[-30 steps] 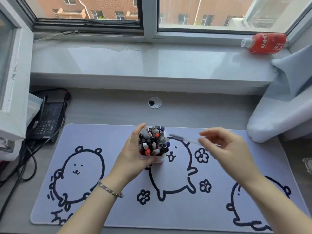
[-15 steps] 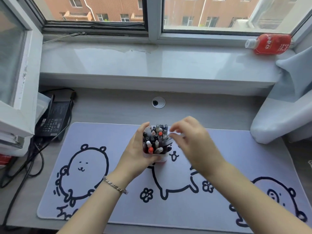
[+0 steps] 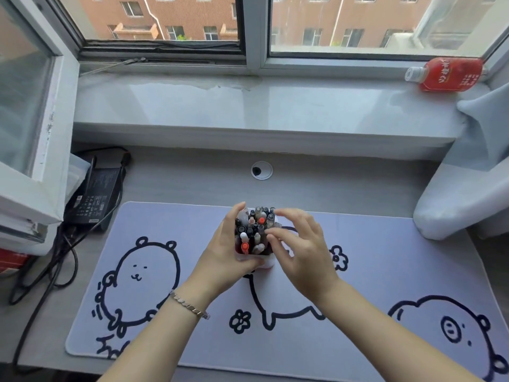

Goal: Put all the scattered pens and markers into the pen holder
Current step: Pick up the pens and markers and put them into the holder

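Observation:
A pale pen holder (image 3: 267,262) stands in the middle of the lilac desk mat (image 3: 385,257), packed with several pens and markers (image 3: 254,230) standing upright, some with orange caps. My left hand (image 3: 223,255) is wrapped around the holder's left side and grips it. My right hand (image 3: 300,249) hovers at the holder's right side with its fingers spread and curved, fingertips touching the pen tops. I see nothing held in it. No loose pen lies on the mat.
A black power adapter (image 3: 93,197) with trailing cables (image 3: 55,271) sits at the left. A red bottle (image 3: 446,74) lies on the window sill. A pale grey cushion (image 3: 462,194) leans at the right. A cable hole (image 3: 261,170) is behind the mat.
A second ago my right hand held a clear pen to the right of the holder. It carried the pen to the holder, and now its fingers rest on the pen tops.

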`<state>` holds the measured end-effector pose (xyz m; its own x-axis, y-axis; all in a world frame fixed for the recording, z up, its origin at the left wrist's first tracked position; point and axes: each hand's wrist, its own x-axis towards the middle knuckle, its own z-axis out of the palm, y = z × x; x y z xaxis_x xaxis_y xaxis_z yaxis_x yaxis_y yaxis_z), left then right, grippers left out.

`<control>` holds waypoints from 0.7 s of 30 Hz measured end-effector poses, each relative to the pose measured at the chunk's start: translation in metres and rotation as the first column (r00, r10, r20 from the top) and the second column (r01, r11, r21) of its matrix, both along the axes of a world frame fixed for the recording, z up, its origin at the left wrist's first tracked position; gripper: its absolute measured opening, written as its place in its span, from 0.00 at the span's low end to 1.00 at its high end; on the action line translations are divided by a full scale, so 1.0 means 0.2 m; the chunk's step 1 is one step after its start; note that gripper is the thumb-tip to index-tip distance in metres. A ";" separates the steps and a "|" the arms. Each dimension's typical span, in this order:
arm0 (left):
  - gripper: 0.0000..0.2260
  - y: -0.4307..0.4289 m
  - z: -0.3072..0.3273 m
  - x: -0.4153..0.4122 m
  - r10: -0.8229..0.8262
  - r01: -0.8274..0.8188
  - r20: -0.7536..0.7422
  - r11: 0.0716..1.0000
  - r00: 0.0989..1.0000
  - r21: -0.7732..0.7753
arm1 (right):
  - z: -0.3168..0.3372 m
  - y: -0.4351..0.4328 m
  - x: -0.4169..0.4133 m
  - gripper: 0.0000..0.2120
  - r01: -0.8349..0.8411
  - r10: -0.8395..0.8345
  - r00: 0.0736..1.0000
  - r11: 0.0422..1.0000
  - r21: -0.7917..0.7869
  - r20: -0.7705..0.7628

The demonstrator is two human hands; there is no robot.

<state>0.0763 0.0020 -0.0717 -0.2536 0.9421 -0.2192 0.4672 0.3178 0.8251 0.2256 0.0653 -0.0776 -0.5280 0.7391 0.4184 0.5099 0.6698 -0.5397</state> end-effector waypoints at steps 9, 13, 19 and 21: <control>0.45 0.01 -0.03 0.04 0.010 -0.005 -0.060 0.997 0.998 0.079 | 0.16 0.14 0.14 0.07 -0.048 0.007 0.997 0.865 -0.499 -0.082; 0.45 0.04 -0.04 -0.03 0.014 -0.008 -0.056 0.995 0.998 0.104 | 0.11 0.18 0.15 0.07 0.207 -0.160 0.978 0.764 -0.611 0.132; 0.45 0.27 0.08 -0.37 0.084 -0.080 -0.013 0.983 0.996 0.168 | 0.08 0.18 0.01 0.09 0.331 -0.077 0.921 0.671 -0.664 0.381; 0.45 0.37 0.11 -0.47 0.110 -0.104 -0.023 0.975 0.994 0.194 | 0.09 0.19 -0.05 0.11 0.342 -0.077 0.916 0.662 -0.667 0.394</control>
<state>-0.0182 0.0761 -0.0502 -0.3594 0.9328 -0.0264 0.4674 0.2044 0.8601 0.2157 0.1023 -0.0599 -0.3181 0.8417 -0.4362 0.8094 0.0015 -0.5872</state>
